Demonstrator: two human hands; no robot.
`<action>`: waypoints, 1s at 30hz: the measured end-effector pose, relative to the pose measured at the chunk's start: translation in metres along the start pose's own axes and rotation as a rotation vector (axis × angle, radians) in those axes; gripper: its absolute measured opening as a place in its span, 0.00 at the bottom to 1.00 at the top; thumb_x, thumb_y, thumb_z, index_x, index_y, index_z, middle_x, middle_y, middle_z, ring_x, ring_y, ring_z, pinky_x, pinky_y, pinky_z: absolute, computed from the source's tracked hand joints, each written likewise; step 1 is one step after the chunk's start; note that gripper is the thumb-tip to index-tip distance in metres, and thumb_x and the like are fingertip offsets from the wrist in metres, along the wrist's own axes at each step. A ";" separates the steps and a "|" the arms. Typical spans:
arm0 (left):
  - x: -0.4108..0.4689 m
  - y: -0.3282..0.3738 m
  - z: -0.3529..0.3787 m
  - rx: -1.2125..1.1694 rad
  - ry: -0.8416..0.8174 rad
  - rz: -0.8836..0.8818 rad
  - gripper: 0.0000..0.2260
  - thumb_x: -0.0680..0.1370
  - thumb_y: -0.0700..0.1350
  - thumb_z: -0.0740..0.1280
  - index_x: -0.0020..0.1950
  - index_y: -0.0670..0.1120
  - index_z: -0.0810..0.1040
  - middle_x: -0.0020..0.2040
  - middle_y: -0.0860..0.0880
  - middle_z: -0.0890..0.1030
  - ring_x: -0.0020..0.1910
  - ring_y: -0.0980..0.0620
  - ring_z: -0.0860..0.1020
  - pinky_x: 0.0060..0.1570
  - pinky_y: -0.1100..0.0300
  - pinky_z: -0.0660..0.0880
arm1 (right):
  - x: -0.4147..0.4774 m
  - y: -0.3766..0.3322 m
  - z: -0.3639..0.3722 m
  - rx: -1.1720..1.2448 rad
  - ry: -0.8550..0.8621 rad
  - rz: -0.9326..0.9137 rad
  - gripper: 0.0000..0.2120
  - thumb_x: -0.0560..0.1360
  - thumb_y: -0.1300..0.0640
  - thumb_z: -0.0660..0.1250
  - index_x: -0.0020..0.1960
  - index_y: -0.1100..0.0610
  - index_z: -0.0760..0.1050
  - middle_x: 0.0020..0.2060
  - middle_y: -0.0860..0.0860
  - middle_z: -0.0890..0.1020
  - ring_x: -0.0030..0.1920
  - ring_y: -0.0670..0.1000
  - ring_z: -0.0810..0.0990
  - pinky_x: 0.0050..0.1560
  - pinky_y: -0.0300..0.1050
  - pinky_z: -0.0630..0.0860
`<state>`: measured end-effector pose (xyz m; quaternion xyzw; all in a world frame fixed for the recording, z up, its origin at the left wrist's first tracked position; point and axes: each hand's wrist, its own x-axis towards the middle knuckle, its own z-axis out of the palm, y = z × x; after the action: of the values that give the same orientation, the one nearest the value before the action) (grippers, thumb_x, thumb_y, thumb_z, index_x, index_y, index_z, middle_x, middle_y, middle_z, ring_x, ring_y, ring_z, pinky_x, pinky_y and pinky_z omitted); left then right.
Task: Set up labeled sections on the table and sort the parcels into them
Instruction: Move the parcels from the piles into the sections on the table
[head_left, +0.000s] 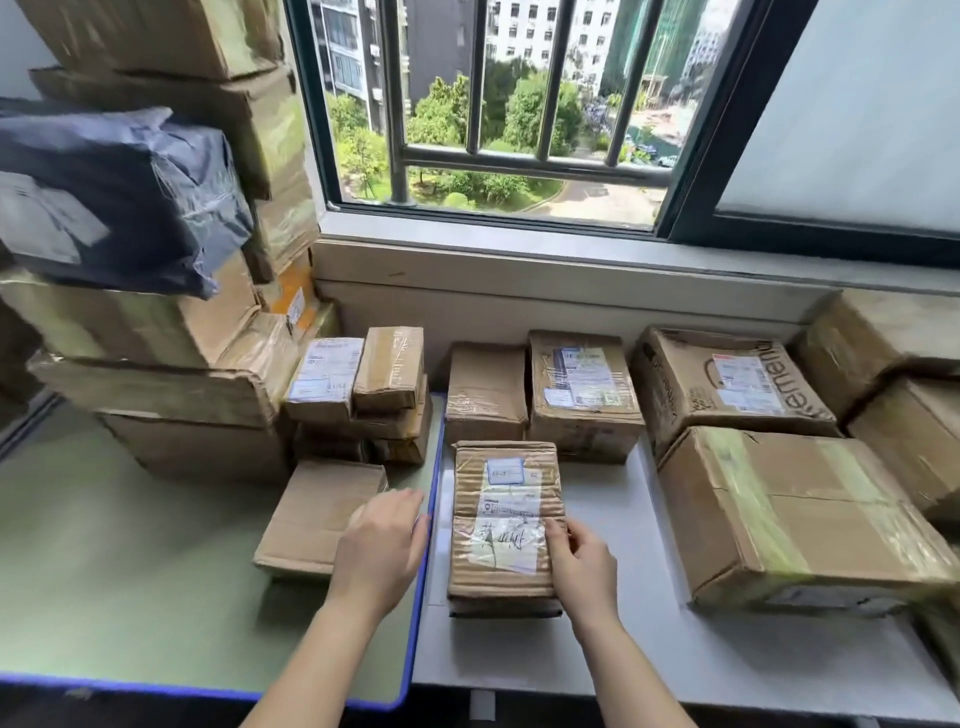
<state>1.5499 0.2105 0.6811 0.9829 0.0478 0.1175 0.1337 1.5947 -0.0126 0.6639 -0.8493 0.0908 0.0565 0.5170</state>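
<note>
Sorting looks partly done: your right hand (582, 561) pinches the edge of a labelled parcel (501, 525) lying on the grey surface (597, 654), your left hand (382, 545) is open beside it, boxes (582, 389) are grouped behind, no section labels are visible, and a tall stack (156, 338) seems unsorted.

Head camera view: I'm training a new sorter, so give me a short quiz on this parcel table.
1. True or false: the ribbed parcel lies on the grey table.
2. Which hand grips its edge?
3. The dark bag sits: A atop stacked boxes, B on the windowsill, C on the floor.
Key: 1 true; 2 the right hand; 3 A.
</note>
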 end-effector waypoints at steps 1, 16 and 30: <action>0.003 -0.005 0.002 0.015 -0.009 0.004 0.21 0.76 0.51 0.55 0.53 0.43 0.83 0.47 0.48 0.84 0.47 0.48 0.82 0.46 0.53 0.79 | 0.003 0.002 0.005 -0.006 0.011 0.014 0.08 0.80 0.52 0.63 0.50 0.52 0.81 0.42 0.45 0.83 0.45 0.47 0.80 0.41 0.41 0.73; 0.018 -0.064 0.029 -0.035 -0.031 0.059 0.21 0.75 0.47 0.55 0.61 0.40 0.79 0.59 0.45 0.81 0.58 0.45 0.78 0.60 0.57 0.67 | 0.042 -0.006 0.063 0.003 0.167 0.128 0.11 0.81 0.52 0.62 0.53 0.56 0.81 0.46 0.52 0.84 0.50 0.55 0.79 0.47 0.46 0.72; 0.018 -0.064 0.023 -0.024 -0.044 0.088 0.22 0.75 0.49 0.55 0.61 0.41 0.80 0.58 0.46 0.81 0.58 0.48 0.79 0.57 0.55 0.75 | 0.054 -0.009 0.058 -0.104 0.137 0.119 0.18 0.79 0.52 0.65 0.64 0.61 0.76 0.58 0.58 0.81 0.61 0.60 0.77 0.56 0.48 0.71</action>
<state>1.5690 0.2685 0.6463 0.9847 0.0000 0.1023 0.1410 1.6489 0.0375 0.6345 -0.8699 0.1731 0.0333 0.4607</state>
